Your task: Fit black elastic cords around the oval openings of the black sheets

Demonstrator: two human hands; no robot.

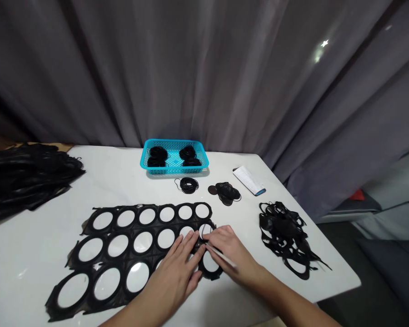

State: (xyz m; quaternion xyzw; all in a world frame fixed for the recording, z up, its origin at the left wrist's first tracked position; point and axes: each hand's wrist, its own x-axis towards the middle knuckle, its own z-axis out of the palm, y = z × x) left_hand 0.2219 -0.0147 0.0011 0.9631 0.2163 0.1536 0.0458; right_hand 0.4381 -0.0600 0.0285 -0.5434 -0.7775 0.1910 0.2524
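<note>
A thin black rubber sheet (125,261) with rows of large round holes lies flat on the white table. My left hand (177,268) rests on its right part, palm down and fingers stretched out, covering some of the holes. Beside it, at the sheet's right edge, my right hand (229,247) is closed around a thin whitish stick-like tool (225,257). A thin black strand shows by the right fingertips, over a hole in the middle row. Whether those fingers also pinch the strand is hard to make out.
Behind the sheet stands a blue plastic basket (174,171) with bundles of black rings. In front of it lie another ring bundle (188,185) and a pile of black discs (227,192). Black scraps (282,231) and a white paper (248,180) are right, dark sheets (27,179) left.
</note>
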